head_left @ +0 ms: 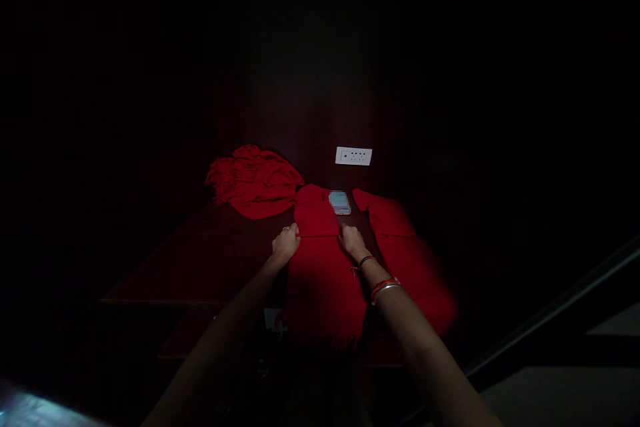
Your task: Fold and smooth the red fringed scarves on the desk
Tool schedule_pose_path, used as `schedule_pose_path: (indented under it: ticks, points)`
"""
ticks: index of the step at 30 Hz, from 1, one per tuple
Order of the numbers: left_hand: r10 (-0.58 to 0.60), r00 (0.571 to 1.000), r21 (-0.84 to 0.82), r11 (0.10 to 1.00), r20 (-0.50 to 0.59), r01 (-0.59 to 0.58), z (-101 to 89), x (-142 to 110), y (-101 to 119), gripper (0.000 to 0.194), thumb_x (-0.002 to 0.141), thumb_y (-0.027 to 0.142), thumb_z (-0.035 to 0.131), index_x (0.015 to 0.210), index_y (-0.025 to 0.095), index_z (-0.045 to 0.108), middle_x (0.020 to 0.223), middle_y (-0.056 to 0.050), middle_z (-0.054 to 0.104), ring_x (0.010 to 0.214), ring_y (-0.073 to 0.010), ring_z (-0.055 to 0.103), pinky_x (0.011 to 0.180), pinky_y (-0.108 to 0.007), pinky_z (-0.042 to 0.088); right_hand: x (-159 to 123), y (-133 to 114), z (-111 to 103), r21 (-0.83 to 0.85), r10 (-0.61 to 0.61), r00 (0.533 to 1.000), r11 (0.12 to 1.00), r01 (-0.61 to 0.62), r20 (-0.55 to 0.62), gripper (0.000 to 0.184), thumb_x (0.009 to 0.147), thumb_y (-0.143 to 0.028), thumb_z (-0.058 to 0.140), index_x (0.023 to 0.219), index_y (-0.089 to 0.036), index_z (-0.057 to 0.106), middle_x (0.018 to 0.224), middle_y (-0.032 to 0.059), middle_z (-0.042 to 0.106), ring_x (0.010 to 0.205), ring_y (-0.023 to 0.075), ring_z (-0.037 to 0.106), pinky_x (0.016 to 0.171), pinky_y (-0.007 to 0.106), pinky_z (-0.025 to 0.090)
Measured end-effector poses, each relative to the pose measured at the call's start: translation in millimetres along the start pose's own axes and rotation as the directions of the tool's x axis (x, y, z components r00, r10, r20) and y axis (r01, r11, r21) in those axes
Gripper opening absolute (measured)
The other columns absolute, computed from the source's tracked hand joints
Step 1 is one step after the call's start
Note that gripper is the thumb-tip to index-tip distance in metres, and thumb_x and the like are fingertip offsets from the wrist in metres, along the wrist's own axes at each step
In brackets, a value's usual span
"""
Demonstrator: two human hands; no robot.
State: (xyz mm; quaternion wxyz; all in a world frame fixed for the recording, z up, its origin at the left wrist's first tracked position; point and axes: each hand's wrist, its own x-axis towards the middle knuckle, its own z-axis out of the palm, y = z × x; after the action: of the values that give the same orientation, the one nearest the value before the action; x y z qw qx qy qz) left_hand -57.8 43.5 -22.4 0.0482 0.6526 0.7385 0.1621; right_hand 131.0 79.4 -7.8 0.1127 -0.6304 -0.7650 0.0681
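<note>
Red scarf point(320, 213) between my hands, fringed end point(345, 340) nearest me, hanging unfolded. My left hand point(286, 242) and right hand point(353, 240) grip side edges at crosswise fold: judged part-folded, lower length remaining. Right of right hand: second red cloth point(395, 217), looks folded over. Phone point(340, 203) just beyond. Past left hand: crumpled red cloth point(260, 183), unfolded.

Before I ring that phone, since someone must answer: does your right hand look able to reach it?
Probably yes: the phone lies just beyond the right hand with nothing visible between them, though that hand would likely first release the red cloth.
</note>
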Motion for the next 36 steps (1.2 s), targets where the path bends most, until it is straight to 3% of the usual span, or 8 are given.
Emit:
schedule_pose_path:
  ticks: [9,13,16,22,24,28,31,36]
  points:
    - [0.054,0.998,-0.033,0.998,0.043,-0.053,-8.0,-3.0,-3.0,0.023,0.075,0.028,0.043,0.097,0.023,0.042,0.100,-0.006,0.046,0.090,-0.0176,0.050,0.075,-0.029,0.039,-18.0,-1.6,-2.7,-0.103,-0.129,0.991,0.987,0.126,-0.023,0.041,0.081,-0.018,0.031,0.122,-0.020,0.031,0.117,0.0126,0.040,0.105,0.0195,0.039,0.084,0.031,0.033]
    - [0.288,0.958,-0.016,0.957,-0.007,-0.288,-12.9,-4.8,-4.9,0.043,0.074,0.034,0.045,0.115,0.025,0.035,0.126,-0.006,0.027,0.115,-0.0213,0.028,0.089,-0.032,0.030,-25.3,8.4,-2.3,-0.132,-0.362,0.932,0.923,0.361,0.020,0.044,0.082,-0.025,0.030,0.125,-0.027,0.025,0.132,0.0051,0.023,0.117,0.0192,0.022,0.090,0.035,0.028]
    - [0.404,0.906,-0.006,0.914,0.126,-0.406,-7.6,-5.5,-10.0,0.043,0.080,0.035,0.035,0.122,0.031,0.028,0.134,0.000,0.018,0.122,-0.0220,0.010,0.095,-0.041,0.017,-25.3,17.4,2.7,-0.117,-0.386,0.918,0.911,0.395,0.092,0.044,0.084,-0.032,0.024,0.127,-0.025,0.022,0.134,0.0034,0.019,0.121,0.0177,0.016,0.091,0.037,0.025]
    - [0.287,0.918,-0.068,0.958,0.273,-0.279,-0.4,-3.8,-27.1,0.040,0.081,0.041,0.029,0.122,0.038,0.027,0.134,0.005,0.020,0.122,-0.0243,0.006,0.094,-0.050,0.007,-23.7,23.9,0.0,-0.068,-0.336,0.921,0.932,0.355,0.195,0.049,0.083,-0.041,0.019,0.128,-0.021,0.020,0.135,0.0044,0.016,0.122,0.0183,0.013,0.094,0.042,0.019]
    - [0.310,0.925,-0.112,0.950,0.219,-0.292,-5.7,-0.4,-29.0,0.037,0.082,0.039,0.030,0.118,0.037,0.034,0.131,0.004,0.025,0.122,-0.0217,0.012,0.096,-0.044,0.011,-21.0,17.9,-6.0,-0.054,-0.333,0.931,0.937,0.344,0.152,0.050,0.083,-0.043,0.019,0.127,-0.019,0.024,0.135,0.0065,0.016,0.122,0.0191,0.012,0.094,0.040,0.019]
    - [0.325,0.941,-0.145,0.931,-0.090,-0.336,-18.8,17.3,-24.0,0.036,0.083,0.028,0.027,0.117,0.025,0.039,0.125,-0.001,0.034,0.114,-0.0127,0.030,0.096,-0.027,0.021,-5.7,-7.0,-17.2,-0.060,-0.411,0.912,0.910,0.410,-0.001,0.050,0.083,-0.043,0.019,0.127,-0.020,0.023,0.135,0.0065,0.016,0.122,0.0189,0.011,0.096,0.038,0.016]
    - [0.336,0.921,-0.106,0.927,-0.197,-0.361,-21.6,35.6,-18.1,0.040,0.084,0.026,0.025,0.123,0.019,0.030,0.130,-0.004,0.027,0.118,-0.0130,0.023,0.096,-0.025,0.020,11.1,-27.5,-16.6,-0.085,-0.432,0.902,0.899,0.430,-0.013,0.051,0.082,-0.046,0.019,0.128,-0.023,0.018,0.136,0.0047,0.013,0.123,0.0201,0.007,0.096,0.040,0.014]
    - [0.328,0.935,-0.036,0.945,0.137,-0.326,-5.1,52.5,-21.9,0.059,0.078,0.048,0.030,0.129,0.024,0.014,0.136,-0.003,0.011,0.122,-0.0241,0.007,0.094,-0.043,0.018,31.1,-39.1,5.0,-0.093,-0.323,0.932,0.935,0.341,0.165,0.058,0.078,-0.055,0.016,0.129,-0.027,0.010,0.137,0.0048,0.005,0.123,0.0235,0.003,0.094,0.045,0.010]
